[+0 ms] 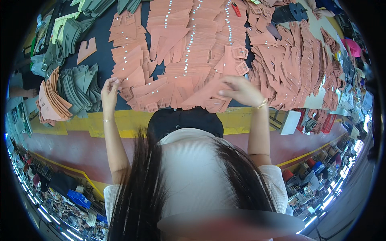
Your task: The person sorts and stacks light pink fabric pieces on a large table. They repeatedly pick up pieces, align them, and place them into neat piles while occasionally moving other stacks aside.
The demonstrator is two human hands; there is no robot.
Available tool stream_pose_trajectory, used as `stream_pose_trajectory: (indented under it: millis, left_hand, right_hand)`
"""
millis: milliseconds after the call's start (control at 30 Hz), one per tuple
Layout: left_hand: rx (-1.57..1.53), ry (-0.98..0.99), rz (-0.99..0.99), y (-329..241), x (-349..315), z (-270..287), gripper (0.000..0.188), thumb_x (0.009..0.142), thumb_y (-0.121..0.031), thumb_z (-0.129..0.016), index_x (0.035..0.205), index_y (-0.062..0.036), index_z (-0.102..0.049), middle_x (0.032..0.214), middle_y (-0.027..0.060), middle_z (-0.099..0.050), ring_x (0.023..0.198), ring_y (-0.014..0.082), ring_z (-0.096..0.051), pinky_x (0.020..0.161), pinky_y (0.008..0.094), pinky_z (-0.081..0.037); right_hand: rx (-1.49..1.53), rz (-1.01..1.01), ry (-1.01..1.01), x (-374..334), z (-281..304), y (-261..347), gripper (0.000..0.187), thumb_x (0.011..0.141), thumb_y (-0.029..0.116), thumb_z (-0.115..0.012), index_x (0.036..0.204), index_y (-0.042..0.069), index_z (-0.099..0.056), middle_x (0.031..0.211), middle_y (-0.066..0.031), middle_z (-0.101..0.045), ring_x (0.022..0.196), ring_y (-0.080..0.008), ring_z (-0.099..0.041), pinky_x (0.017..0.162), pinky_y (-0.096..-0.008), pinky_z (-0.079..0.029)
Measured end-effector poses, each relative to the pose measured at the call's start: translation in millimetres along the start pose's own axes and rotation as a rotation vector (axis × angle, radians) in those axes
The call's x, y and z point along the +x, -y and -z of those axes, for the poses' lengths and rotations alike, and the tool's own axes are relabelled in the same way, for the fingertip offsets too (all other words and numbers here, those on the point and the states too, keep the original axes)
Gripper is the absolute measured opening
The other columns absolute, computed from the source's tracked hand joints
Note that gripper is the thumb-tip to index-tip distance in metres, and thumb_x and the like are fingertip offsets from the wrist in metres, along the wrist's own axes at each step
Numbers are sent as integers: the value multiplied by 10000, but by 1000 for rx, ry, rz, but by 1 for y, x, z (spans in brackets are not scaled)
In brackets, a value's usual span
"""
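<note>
My left hand [109, 91] rests with its fingertips on the left edge of a wide spread of salmon-coloured leather pieces [189, 48], many with small metal fittings and buckles, laid in overlapping rows on a dark table [102, 36]. My right hand [240, 90] hovers, fingers curled and apart, over the front edge of the same spread near two buckle pieces [240, 60]. It wears a thin bracelet at the wrist. Neither hand clearly grips a piece.
Grey-green cut pieces [80, 86] and a salmon stack [50, 100] lie at the left. More salmon strips [297, 64] fan out at the right. Red-handled pliers [236, 9] lie at the far edge. The table's yellow front edge [92, 122] runs below. Another person's hand [30, 93] shows far left.
</note>
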State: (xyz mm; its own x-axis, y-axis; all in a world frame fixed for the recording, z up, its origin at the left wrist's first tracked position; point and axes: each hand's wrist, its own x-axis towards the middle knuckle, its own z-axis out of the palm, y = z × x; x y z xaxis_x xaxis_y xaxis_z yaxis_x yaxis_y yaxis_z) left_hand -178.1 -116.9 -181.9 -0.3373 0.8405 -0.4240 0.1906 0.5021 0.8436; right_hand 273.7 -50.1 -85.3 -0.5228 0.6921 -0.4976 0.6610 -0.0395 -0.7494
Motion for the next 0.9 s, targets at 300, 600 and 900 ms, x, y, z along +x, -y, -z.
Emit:
stream_pose_trajectory:
  millis: [300, 600, 900]
  left_hand:
    - [86, 57, 28, 23, -5, -4, 265, 944, -202, -623, 1091, 19, -613, 944, 39, -633, 794, 96, -591, 756, 236, -502]
    - [268, 9, -1, 41, -9, -1, 254, 932, -207, -633, 1070, 6, -638, 975, 77, -666, 829, 115, -611, 757, 274, -488]
    - [205, 51, 51, 32, -20, -13, 237, 946, -195, -625, 1083, -1, -628, 923, 60, -668, 807, 99, -599, 724, 248, -486]
  right_hand:
    - [-502, -111, -664, 57, -13, -86, 454, 778, 231, -755, 1200, 141, -616, 1251, -89, -562, 1151, -313, -529, 948, -445, -437]
    - [-720, -122, -512, 82, 5, -94, 645, 714, 218, -799, 1292, 163, -519, 1365, -52, -465, 1302, -314, -417, 1017, -530, -379]
    - [-721, -32, -586, 82, 3, -90, 544, 666, 182, -822, 1113, 136, -515, 1147, -73, -532, 1147, -304, -497, 947, -472, -378]
